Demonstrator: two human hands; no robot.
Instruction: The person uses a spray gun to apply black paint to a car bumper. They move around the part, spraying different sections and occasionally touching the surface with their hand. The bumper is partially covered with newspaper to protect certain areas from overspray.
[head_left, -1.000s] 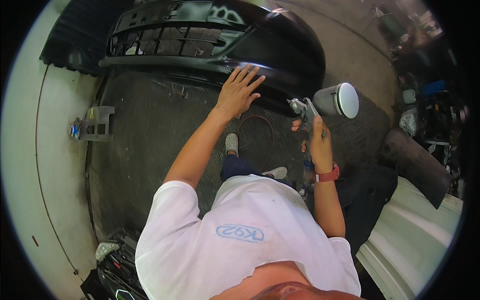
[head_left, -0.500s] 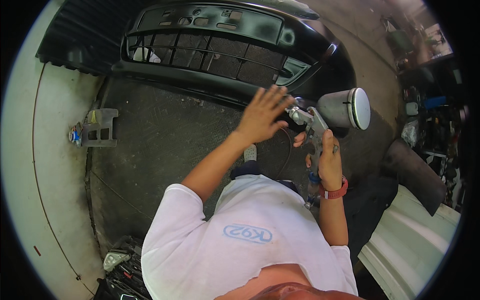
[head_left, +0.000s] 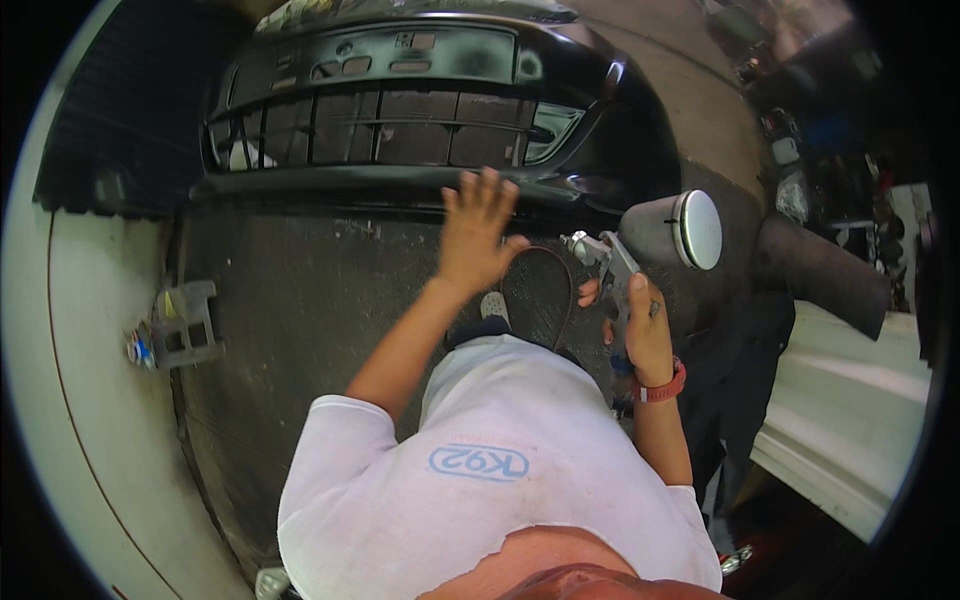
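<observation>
A glossy black car bumper (head_left: 630, 135) with a wide grille opening spans the far side. My left hand (head_left: 476, 235) is open, its fingers spread over the bumper's near lower edge; whether it touches is hard to tell. My right hand (head_left: 650, 335) grips a silver spray gun (head_left: 617, 275), with fingers around the handle and trigger. A round metal paint cup (head_left: 655, 230) with a pale lid is fixed to the gun, tilted to the right. The gun's nozzle points toward the bumper and my left hand. A red watch is on my right wrist.
A thin hose (head_left: 572, 290) loops over the dark floor (head_left: 300, 320) near my foot. Left lies a grey bracket-like part (head_left: 190, 325) beside a pale panel (head_left: 90, 400). On the right are a dark curved panel (head_left: 825, 275), a white ribbed panel (head_left: 850, 410) and cluttered shelves.
My left hand has moved left, away from the spray gun's nozzle, with its fingers spread. The view has shifted, and my right hand still holds the gun.
</observation>
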